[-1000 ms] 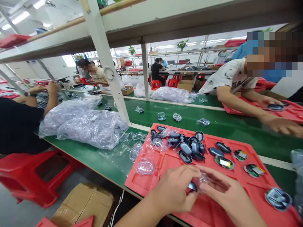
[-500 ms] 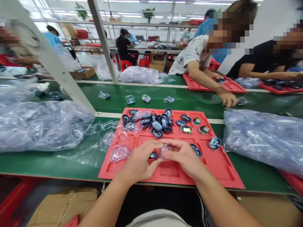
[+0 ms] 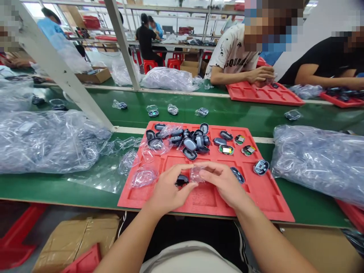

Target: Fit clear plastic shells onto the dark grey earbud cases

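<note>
My left hand (image 3: 169, 188) and my right hand (image 3: 223, 184) meet over a red foam tray (image 3: 204, 199). Between their fingertips is a small clear plastic cover (image 3: 196, 175), pinched by both hands. A dark earbud case (image 3: 182, 180) lies in the curve of my left hand, and I cannot tell if that hand grips it. Farther up the tray is a heap of dark oval cases (image 3: 190, 144). Open cases with green circuit boards (image 3: 226, 149) lie to its right. Loose clear covers (image 3: 143, 178) rest at the tray's left side.
The tray sits on a green bench (image 3: 62, 185). Large bags of clear plastic covers (image 3: 318, 163) lie on both sides. Across the bench, a co-worker (image 3: 234, 62) handles a second red tray. A cardboard box (image 3: 76, 237) stands below the front edge.
The view has swung and levelled, so the bench now looks straight on. My hands stay together on the clear cover. The co-worker's hands have moved from the tray's edge to a raised position.
</note>
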A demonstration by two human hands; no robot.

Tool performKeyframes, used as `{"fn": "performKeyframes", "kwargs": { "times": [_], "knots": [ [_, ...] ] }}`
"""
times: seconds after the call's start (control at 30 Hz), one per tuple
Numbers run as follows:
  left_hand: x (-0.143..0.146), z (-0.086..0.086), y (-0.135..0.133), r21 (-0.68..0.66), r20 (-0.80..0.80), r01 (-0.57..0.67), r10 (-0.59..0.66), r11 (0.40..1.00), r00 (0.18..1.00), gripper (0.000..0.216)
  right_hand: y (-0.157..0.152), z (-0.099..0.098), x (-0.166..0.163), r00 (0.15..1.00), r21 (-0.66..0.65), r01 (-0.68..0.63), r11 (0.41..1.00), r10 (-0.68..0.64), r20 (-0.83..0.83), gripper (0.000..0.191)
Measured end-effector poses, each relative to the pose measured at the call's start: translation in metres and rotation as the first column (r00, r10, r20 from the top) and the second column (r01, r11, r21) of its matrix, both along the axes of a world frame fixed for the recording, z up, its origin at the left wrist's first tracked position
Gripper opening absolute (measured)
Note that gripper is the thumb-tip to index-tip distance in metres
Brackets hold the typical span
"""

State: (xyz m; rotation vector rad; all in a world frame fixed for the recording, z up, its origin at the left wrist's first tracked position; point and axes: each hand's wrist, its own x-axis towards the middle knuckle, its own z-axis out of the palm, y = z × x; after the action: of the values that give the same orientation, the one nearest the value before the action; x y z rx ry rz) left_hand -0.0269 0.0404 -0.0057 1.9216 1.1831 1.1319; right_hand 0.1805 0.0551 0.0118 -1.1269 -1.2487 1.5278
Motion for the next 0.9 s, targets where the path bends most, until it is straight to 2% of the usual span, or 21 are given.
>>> {"fn": "performKeyframes", "kwargs": {
  "times": [0.1, 0.23, 0.37, 0.47, 0.57, 0.63, 0.7, 0.77, 0.8, 0.83, 0.9],
  "knots": [
    [0.002, 0.004, 0.000, -0.153, 0.146, -0.093, 0.115, 0.984, 0.982, 0.036, 0.004, 0.005, 0.006, 0.986, -0.078, -0.056, 0.995, 0.043, -0.161, 0.033],
    [0.005, 0.004, 0.000, -0.252, 0.324, -0.130, 0.211, 0.959, 0.922, 0.036, 0.006, 0.009, 0.011, 0.898, -0.222, -0.116, 0.968, 0.007, -0.440, 0.029],
    [0.009, 0.000, -0.006, -0.238, 0.400, -0.114, 0.204, 0.964, 0.894, 0.042, 0.005, 0.009, 0.013, 0.791, -0.352, -0.203, 0.914, -0.059, -0.609, 0.033],
    [0.012, -0.001, -0.010, -0.177, 0.430, -0.165, 0.227, 0.970, 0.874, 0.041, 0.005, 0.011, 0.014, 0.745, -0.363, -0.202, 0.910, -0.098, -0.660, 0.035],
    [0.013, 0.000, -0.009, -0.160, 0.323, -0.182, 0.226, 0.970, 0.919, 0.038, 0.006, 0.011, 0.018, 0.747, -0.332, -0.018, 0.943, -0.208, -0.631, 0.032],
    [0.015, 0.002, -0.002, -0.155, 0.161, -0.099, 0.124, 0.983, 0.979, 0.037, 0.007, 0.008, 0.020, 0.780, -0.274, 0.143, 0.951, -0.278, -0.561, 0.028],
    [0.019, 0.005, 0.006, -0.118, -0.011, 0.002, -0.004, 0.993, 1.000, 0.045, 0.007, 0.005, 0.022, 0.814, -0.215, 0.246, 0.945, -0.322, -0.483, 0.027],
    [0.023, 0.009, 0.014, -0.057, -0.139, 0.065, -0.072, 0.996, 0.988, 0.062, 0.007, 0.002, 0.022, 0.835, -0.207, 0.282, 0.937, -0.346, -0.428, 0.030],
    [0.026, 0.011, 0.017, -0.022, -0.176, 0.063, -0.065, 0.998, 0.982, 0.069, 0.007, 0.002, 0.022, 0.841, -0.220, 0.278, 0.935, -0.348, -0.414, 0.033],
    [0.030, 0.013, 0.019, 0.019, -0.191, 0.040, -0.035, 0.999, 0.981, 0.069, 0.006, 0.002, 0.021, 0.846, -0.234, 0.266, 0.935, -0.343, -0.409, 0.036],
    [0.037, 0.016, 0.019, 0.129, -0.173, -0.048, 0.070, 0.990, 0.982, 0.053, 0.005, 0.003, 0.019, 0.851, -0.251, 0.231, 0.940, -0.321, -0.416, 0.038]
  ]
}}
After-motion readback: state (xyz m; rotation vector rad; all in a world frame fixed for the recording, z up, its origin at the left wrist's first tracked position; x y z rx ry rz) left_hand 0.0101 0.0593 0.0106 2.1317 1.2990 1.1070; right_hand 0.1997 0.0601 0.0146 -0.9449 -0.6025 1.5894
